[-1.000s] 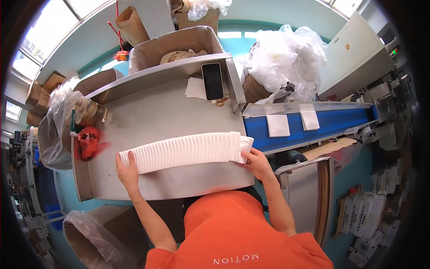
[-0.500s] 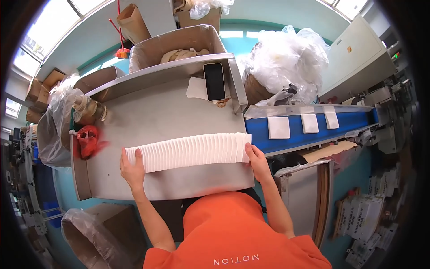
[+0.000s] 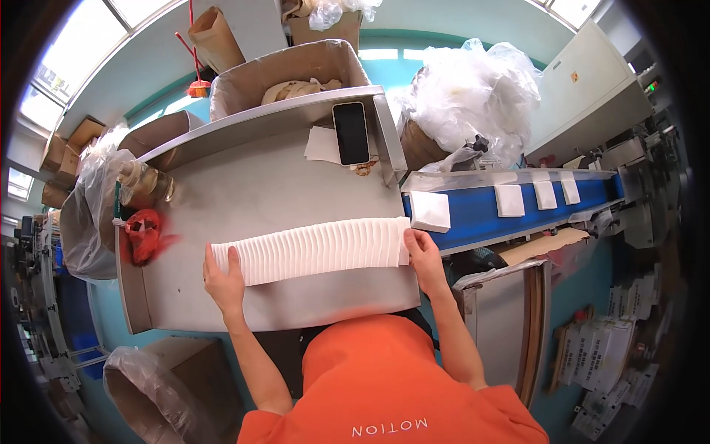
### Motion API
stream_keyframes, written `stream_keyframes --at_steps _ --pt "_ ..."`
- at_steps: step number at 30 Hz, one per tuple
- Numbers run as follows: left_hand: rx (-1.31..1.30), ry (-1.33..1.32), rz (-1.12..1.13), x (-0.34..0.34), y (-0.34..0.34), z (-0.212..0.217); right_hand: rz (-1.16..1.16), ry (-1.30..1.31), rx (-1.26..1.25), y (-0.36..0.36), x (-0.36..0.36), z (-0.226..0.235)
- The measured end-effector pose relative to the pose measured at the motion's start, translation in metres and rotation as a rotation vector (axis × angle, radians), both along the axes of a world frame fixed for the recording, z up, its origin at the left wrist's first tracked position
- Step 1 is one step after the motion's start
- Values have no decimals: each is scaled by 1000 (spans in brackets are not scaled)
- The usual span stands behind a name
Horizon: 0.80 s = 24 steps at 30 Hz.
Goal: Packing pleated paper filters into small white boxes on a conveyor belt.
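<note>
A long row of white folded paper napkins (image 3: 318, 250), overlapping like a fan, lies across the metal work table. My left hand (image 3: 225, 280) grips its left end, thumb on the near side and fingers around the outer edge. At the other end, my right hand (image 3: 423, 255) is closed on the last fold, thumb and fingers against the right edge. Just beyond my right hand, a white napkin stack (image 3: 430, 211) sits at the near end of the blue conveyor belt (image 3: 473, 222). Several more stacks follow along the belt, such as a square one (image 3: 509, 200).
The metal table (image 3: 259, 185) has raised side walls. A black phone (image 3: 350, 133) rests on white paper at its back right. A red plastic bag (image 3: 143, 233) and a clear jar (image 3: 144, 183) are at the left edge. Behind stands a cardboard box (image 3: 288, 59).
Napkin stacks on the belt have moved left toward the table, and another stack now shows at the far end. Both hands keep hold of the napkin row, almost unmoved.
</note>
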<state>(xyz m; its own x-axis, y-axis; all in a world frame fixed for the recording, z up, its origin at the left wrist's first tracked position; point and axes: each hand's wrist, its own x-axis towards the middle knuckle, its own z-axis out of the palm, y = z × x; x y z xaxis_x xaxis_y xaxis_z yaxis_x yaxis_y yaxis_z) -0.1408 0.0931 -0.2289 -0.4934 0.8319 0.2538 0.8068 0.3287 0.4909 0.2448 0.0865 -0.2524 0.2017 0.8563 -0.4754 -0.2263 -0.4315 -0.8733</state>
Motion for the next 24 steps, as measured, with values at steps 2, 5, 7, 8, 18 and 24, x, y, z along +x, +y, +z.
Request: stream_keyframes --at_steps 2,5,7,8,18,24 --pt "-14 -7 16 2 -2 3 168 -187 93 2 -16 12" --pt "-5 -17 32 2 -4 3 7 248 -44 -3 -12 1" --pt "16 -20 27 1 -4 2 94 238 -185 -14 9 0" --pt "13 -19 10 3 -2 0 149 172 -228 -19 14 -3" --pt "-11 -30 4 9 -3 1 105 -30 2 -5 -11 8" --pt "3 -39 -33 16 -1 3 -130 175 -82 -10 15 -6"
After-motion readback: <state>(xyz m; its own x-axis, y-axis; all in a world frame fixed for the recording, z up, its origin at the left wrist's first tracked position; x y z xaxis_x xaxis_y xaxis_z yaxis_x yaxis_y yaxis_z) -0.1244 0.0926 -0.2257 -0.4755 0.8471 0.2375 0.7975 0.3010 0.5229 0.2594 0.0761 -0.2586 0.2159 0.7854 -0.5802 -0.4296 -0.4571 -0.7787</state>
